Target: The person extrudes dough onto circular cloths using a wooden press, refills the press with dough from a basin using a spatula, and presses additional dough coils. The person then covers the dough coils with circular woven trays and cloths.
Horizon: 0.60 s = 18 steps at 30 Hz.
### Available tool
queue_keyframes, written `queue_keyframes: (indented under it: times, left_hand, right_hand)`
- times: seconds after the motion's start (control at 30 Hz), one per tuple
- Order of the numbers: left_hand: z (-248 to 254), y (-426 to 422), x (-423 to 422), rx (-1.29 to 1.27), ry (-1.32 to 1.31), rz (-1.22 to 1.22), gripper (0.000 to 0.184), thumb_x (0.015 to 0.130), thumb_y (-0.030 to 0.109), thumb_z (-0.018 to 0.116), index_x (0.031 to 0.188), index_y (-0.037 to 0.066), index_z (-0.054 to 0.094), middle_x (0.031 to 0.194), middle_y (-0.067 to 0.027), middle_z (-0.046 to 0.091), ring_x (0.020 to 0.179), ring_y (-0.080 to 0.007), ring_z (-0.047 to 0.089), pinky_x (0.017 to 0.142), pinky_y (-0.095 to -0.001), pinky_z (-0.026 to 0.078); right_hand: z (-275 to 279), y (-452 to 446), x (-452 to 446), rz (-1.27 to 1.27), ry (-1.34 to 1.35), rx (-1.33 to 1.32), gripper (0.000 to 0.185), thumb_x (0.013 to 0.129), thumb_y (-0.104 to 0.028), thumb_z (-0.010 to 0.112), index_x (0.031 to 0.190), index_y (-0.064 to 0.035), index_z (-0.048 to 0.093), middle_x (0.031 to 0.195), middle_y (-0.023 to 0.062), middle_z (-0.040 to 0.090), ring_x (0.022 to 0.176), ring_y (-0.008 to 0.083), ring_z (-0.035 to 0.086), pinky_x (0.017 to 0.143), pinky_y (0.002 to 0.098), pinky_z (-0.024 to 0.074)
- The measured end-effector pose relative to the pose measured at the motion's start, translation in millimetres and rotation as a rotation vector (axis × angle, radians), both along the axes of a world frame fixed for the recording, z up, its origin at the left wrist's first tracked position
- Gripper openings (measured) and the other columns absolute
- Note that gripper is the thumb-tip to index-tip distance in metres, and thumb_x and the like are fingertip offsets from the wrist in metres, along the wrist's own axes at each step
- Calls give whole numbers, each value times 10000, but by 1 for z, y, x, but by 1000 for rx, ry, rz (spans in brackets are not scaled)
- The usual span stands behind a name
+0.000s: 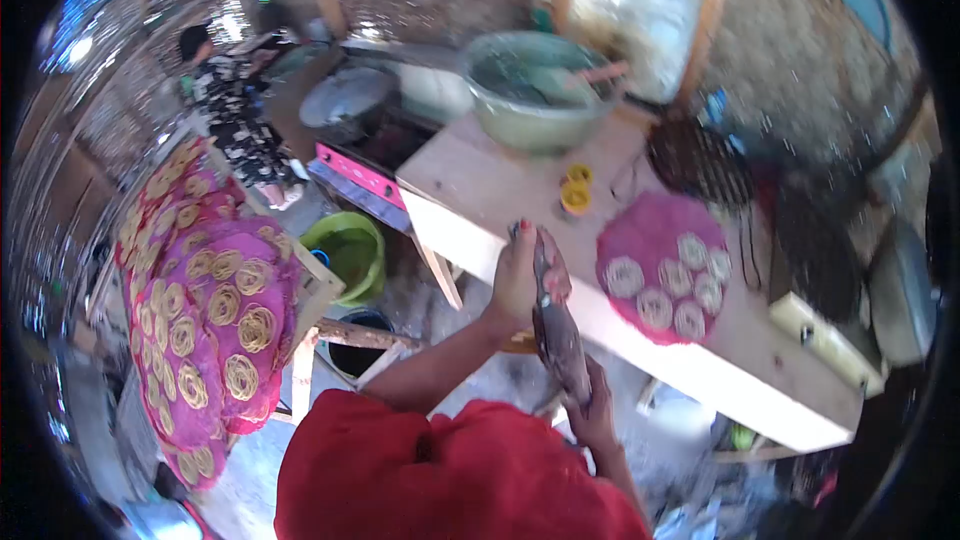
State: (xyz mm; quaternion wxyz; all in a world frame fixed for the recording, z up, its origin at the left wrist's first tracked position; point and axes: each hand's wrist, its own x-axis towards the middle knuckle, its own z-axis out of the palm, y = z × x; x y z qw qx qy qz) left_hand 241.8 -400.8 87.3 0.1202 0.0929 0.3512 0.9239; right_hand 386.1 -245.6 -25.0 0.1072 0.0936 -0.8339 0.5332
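A dark, elongated tool (562, 345), which looks like a noodle hand press, slants across the front of my body. Near its upper end my left hand (522, 278) is closed around it, thumb upward. Its lower end is in my right hand (592, 405), with those fingers partly hidden behind the tool. To the right, a round pink cloth (655, 230) lies on the table, bearing several pale noodle coils (655, 308). Two small yellow ring-like pieces (575, 197) sit close together on the table beyond my left hand.
The pale table (480, 175) carries a large basin (535, 125) and a dark woven tray (700, 160). Left stands a pink-fronted stove (360, 172) with a lidded pot (348, 100). Noodle coils cover a pink cloth (225, 235). A green tub (345, 255) stands below; another person (235, 105) is farther back.
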Motion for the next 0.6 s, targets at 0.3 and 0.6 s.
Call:
queue_keyframes:
  times: [0.3,0.6]
  left_hand:
    - [-70,-13,10,-360,-91,-175,195,890,147,580,979,83,418,807,-49,510,686,-192,597,609,-345,525]
    - [-96,-20,30,-267,-145,-120,193,881,127,577,964,90,406,812,-44,491,626,-179,563,576,-355,517]
  right_hand:
    - [-26,-16,73,698,-1011,-1589,649,871,-649,327,1029,-39,485,536,3,420,346,65,342,323,204,297]
    - [-48,-42,97,849,-971,-1832,615,894,-626,303,1026,-47,464,508,8,413,302,49,323,256,184,274]
